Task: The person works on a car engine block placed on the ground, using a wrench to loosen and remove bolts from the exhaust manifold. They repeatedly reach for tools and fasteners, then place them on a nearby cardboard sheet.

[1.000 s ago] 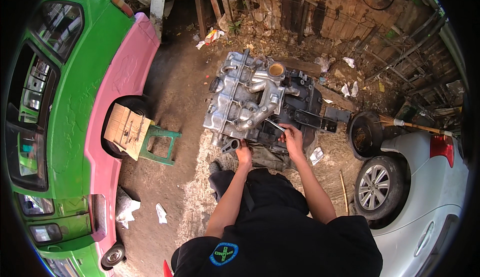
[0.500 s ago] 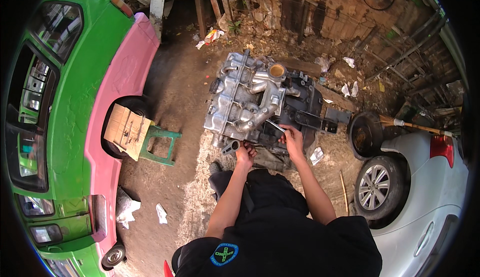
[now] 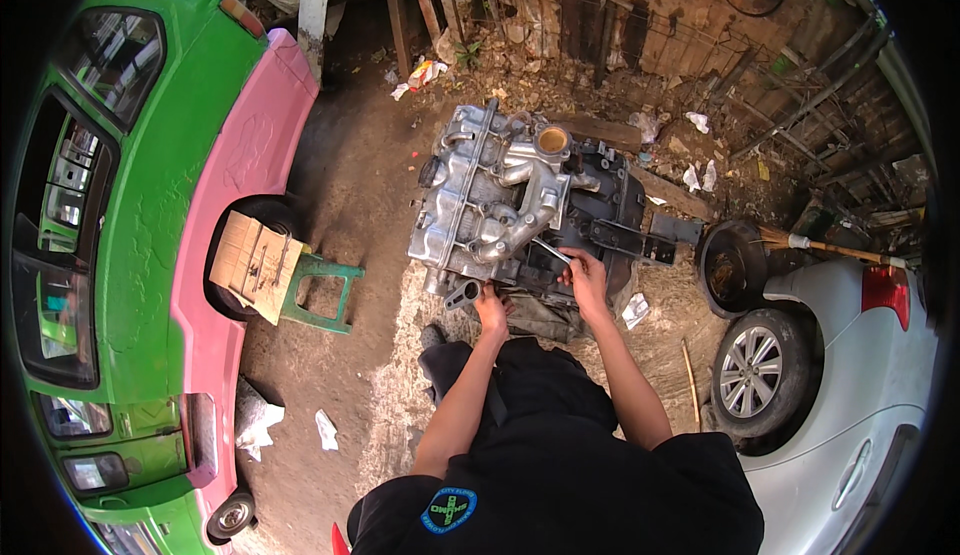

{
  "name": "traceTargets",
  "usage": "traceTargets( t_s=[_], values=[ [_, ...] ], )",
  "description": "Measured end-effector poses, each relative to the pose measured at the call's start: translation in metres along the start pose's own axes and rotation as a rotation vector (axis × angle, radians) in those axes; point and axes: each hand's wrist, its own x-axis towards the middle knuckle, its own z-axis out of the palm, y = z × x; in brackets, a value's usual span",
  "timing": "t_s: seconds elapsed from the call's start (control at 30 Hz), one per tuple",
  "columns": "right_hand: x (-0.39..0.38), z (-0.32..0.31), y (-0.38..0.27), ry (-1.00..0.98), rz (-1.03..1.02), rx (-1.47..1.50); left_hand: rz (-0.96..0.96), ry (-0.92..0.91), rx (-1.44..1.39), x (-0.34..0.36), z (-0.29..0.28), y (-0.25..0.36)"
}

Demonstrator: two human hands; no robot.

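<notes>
An engine (image 3: 480,185) of silver and dark metal lies in front of me, with a brass-colored ring on top. My right hand (image 3: 584,277) is closed on a steel wrench (image 3: 549,249) that reaches in below the curved manifold. My left hand (image 3: 492,311) grips a grey metal bracket (image 3: 462,294) with a round hole at the engine's near lower edge; some of its fingers are hidden behind the part.
A green-and-pink van (image 3: 150,185) stands left, beside a green stool (image 3: 330,271) and cardboard with tools (image 3: 257,265). A silver car (image 3: 870,405), black basin (image 3: 730,265) and broom (image 3: 835,249) are at right. A rusty wall (image 3: 600,15) with debris lies behind.
My left hand's fingers have shifted slightly around the bracket's end. The engine and my right hand with the wrench look almost unchanged.
</notes>
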Motion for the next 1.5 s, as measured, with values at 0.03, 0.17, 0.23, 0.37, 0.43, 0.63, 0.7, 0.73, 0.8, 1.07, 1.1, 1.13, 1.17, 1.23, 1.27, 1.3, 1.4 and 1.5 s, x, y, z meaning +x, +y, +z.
traceTargets(
  t_s=[0.03, 0.17, 0.23, 0.37, 0.43, 0.63, 0.7, 0.73, 0.8, 1.07, 1.1, 1.13, 1.17, 1.23, 1.27, 1.3, 1.4, 1.5],
  values=[
    [0.0, 0.0, 0.0, -0.001, 0.01, 0.021, -0.023, -0.047, -0.056, 0.0, 0.0, 0.002],
    [0.0, 0.0, 0.001, 0.009, 0.011, 0.015, -0.165, -0.002, -0.23, 0.004, 0.004, 0.004],
    [0.0, 0.001, 0.001, 0.007, 0.02, 0.027, -0.191, 0.015, -0.151, 0.006, 0.004, 0.007],
    [0.0, 0.001, 0.002, 0.005, 0.015, 0.024, -0.205, 0.056, -0.028, 0.009, 0.002, 0.01],
    [0.001, 0.0, 0.003, 0.004, 0.035, 0.056, -0.168, 0.07, -0.037, 0.008, 0.001, 0.008],
    [0.002, -0.001, 0.005, -0.013, 0.019, 0.022, 0.0, 0.072, 0.054, 0.001, 0.002, 0.0],
    [0.002, -0.002, 0.004, -0.008, 0.019, 0.036, -0.035, 0.115, 0.009, 0.003, 0.006, 0.0],
    [0.002, -0.002, 0.003, -0.008, 0.039, 0.063, -0.063, 0.142, -0.014, 0.005, 0.009, 0.001],
    [0.002, -0.002, 0.001, -0.002, 0.042, 0.037, -0.093, 0.151, -0.067, 0.009, 0.011, 0.002],
    [-0.001, -0.002, -0.002, -0.003, 0.033, 0.069, -0.135, 0.075, -0.133, 0.016, 0.004, 0.001],
    [0.0, -0.002, -0.002, 0.001, 0.027, 0.063, -0.152, 0.072, -0.134, 0.017, 0.003, 0.001],
    [0.0, -0.002, -0.001, -0.002, 0.022, 0.067, -0.173, 0.065, -0.109, 0.019, 0.001, 0.002],
    [0.0, -0.002, 0.0, -0.007, 0.025, 0.083, -0.207, 0.063, -0.088, 0.02, -0.001, 0.005],
    [0.001, -0.002, 0.002, -0.005, 0.015, 0.107, -0.234, 0.086, -0.052, 0.021, -0.003, 0.007],
    [0.001, -0.002, 0.003, -0.006, 0.034, 0.143, -0.227, 0.108, -0.037, 0.021, -0.004, 0.007],
    [0.002, -0.002, 0.005, -0.005, 0.008, 0.121, -0.22, 0.131, -0.022, 0.02, -0.004, 0.007],
    [0.002, -0.002, 0.007, -0.003, -0.002, 0.122, -0.093, 0.095, 0.034, 0.012, -0.002, 0.001],
    [0.003, -0.002, 0.008, -0.003, -0.007, 0.134, -0.002, 0.078, 0.092, 0.006, -0.002, -0.001]
  ],
)
